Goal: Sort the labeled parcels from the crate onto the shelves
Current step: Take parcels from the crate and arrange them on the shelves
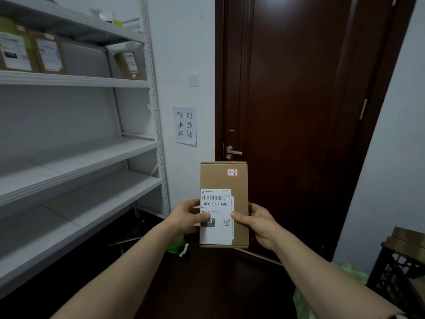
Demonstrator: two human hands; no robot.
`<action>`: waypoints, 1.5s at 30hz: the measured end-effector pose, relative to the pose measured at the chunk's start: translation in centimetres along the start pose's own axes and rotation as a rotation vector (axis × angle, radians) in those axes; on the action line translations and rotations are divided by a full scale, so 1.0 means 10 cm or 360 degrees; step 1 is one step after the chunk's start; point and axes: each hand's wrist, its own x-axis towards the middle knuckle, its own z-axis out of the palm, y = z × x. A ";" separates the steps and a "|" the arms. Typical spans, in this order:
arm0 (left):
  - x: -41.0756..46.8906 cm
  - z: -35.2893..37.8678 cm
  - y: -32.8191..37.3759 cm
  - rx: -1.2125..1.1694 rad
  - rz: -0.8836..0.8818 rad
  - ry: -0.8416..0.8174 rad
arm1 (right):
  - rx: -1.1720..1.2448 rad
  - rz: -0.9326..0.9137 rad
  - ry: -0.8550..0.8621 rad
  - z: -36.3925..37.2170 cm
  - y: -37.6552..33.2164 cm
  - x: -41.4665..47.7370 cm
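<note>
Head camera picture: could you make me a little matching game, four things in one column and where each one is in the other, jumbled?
Things: 1 parcel; 2 crate; 3 paper notice; 4 door handle.
Places: A on the dark door; B lower right edge of view; C held by left hand and right hand; D on the white wall beside the shelves.
Pairs: 1-C, 2-B, 3-D, 4-A.
</note>
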 end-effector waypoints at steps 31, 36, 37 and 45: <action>-1.14 -3.12 -0.92 -0.0236 -0.0061 0.1036 | -0.0256 0.0116 -0.0978 3.61 0.67 0.67; -1.24 -3.68 -1.14 -0.0227 -0.0098 0.1204 | -0.0222 0.0204 -0.1059 4.30 0.95 0.83; -1.24 -3.77 -1.17 -0.0222 -0.0109 0.1233 | -0.0218 0.0222 -0.1075 4.40 1.00 0.87; -0.79 -4.34 -1.20 -0.0159 -0.0101 0.1434 | -0.0170 0.0258 -0.1232 5.05 1.11 1.63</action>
